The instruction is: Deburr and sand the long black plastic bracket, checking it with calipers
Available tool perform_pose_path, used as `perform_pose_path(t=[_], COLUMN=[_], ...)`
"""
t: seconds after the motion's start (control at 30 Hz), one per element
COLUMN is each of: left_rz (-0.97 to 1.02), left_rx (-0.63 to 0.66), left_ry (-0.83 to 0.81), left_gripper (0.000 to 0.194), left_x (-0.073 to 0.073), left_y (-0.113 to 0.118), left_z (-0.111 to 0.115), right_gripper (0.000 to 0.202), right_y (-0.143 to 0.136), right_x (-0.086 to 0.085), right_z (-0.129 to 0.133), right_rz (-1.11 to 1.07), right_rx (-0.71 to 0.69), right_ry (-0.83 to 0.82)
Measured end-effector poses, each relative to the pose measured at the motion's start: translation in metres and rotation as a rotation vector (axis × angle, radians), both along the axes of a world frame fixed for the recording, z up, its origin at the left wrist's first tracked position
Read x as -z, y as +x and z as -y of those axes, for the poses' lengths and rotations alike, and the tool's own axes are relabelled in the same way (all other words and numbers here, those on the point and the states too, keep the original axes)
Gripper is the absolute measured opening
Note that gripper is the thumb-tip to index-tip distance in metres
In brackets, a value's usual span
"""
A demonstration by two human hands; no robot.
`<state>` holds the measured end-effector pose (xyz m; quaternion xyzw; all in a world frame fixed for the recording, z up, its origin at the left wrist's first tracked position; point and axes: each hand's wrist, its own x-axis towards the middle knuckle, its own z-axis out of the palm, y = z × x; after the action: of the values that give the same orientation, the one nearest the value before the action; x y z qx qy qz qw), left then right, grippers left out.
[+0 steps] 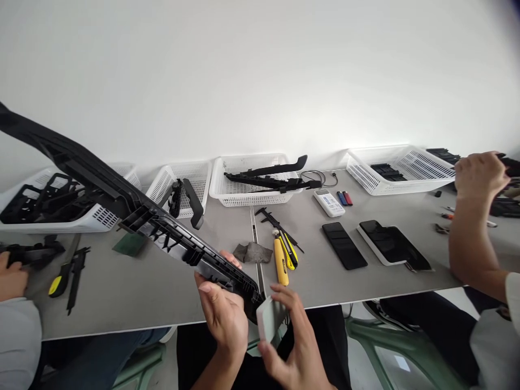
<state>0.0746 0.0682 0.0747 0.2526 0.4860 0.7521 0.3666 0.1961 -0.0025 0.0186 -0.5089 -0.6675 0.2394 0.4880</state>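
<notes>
L hand (225, 319) curled round the lower stretch of a long black part (162, 227), thumb on near side; part is held up over the counter (227, 219) edge, slanting up & L to the frame edge. R hand (296, 338) half-curled, pale block (268, 319) gripped btwn thumb & fingers, right at the part's lower end; can't tell if they touch. Beyond, on counter: grey cloth (254, 252), then yellow-handled tool (280, 262) & calipers (271, 218). Black phone (344, 245) further R. Behind: white basket (252, 201) w/ black pcs. Co-workers' hands far L (12, 279) & far R (481, 172).
</notes>
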Motion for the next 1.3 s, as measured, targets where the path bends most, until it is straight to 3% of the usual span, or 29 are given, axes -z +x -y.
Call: perform_pose_path(t=[0.07,0.23,0.37,0.53,0.73,0.9,1.03,1.2,1.3], left_rz=[0.025,0.164,0.283,0.330,0.276,0.294,0.295,0.339,0.368], left_rx=[0.028,0.202,0.269,0.398,0.513,0.595,0.599,0.533,0.556], left_ry=[-0.028,-0.080,-0.132,-0.202,-0.266,-0.250,-0.283,-0.340,-0.424], left_gripper=[0.067,0.061,0.060,0.056,0.054,0.051,0.054,0.061,0.068], left_x=[0.001,0.009,0.009,0.009,0.019,0.014,0.013,0.017,0.019], left_y=[-0.001,0.000,0.000,-0.003,-0.003,-0.002,-0.005,-0.009,-0.006], left_z=[0.000,0.007,0.011,0.008,0.016,0.018,0.011,0.001,0.001], right_gripper=[0.057,0.053,0.054,0.045,0.040,0.035,0.037,0.045,0.051], right_y=[-0.001,-0.003,0.004,0.015,0.014,0.021,0.032,0.043,0.046], right_x=[-0.003,-0.013,-0.013,-0.015,-0.024,-0.019,-0.018,-0.018,-0.017], right_z=[0.000,-0.008,-0.016,-0.022,-0.021,-0.021,-0.021,-0.021,-0.027], right_rz=[-0.007,-0.028,-0.024,-0.031,-0.111,-0.114,0.004,0.163,0.205], right_rx=[-0.069,0.009,-0.065,0.076,-0.048,-0.070,-0.032,-0.153,-0.138], right_ry=[0.046,-0.014,0.001,-0.068,-0.181,-0.240,-0.178,-0.014,0.061])
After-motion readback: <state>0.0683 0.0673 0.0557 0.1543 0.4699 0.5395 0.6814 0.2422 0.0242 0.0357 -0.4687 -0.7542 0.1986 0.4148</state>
